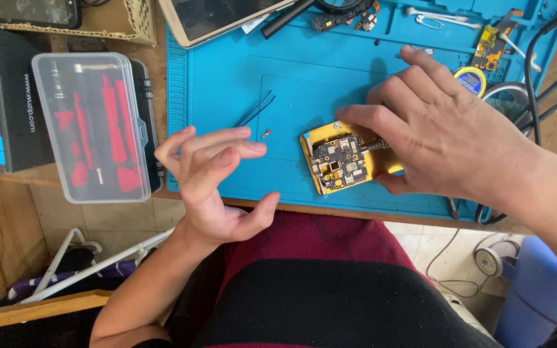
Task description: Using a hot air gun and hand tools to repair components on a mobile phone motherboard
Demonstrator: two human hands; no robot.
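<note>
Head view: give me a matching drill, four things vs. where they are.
Things:
1 circuit board
2 clear tool case
3 black tweezers
4 tablet

Places:
A off the blue mat's left edge
B top edge of frame
C under the right hand
D on the mat above the left hand

Pairs: 1-C, 2-A, 3-D, 4-B

Bright, even daylight fills the scene, the right hand throwing a soft shadow onto the blue mat, faint glare whitening the clear plastic case, focus crisp throughout, with slight wide-angle bending toward the frame's edges.
</note>
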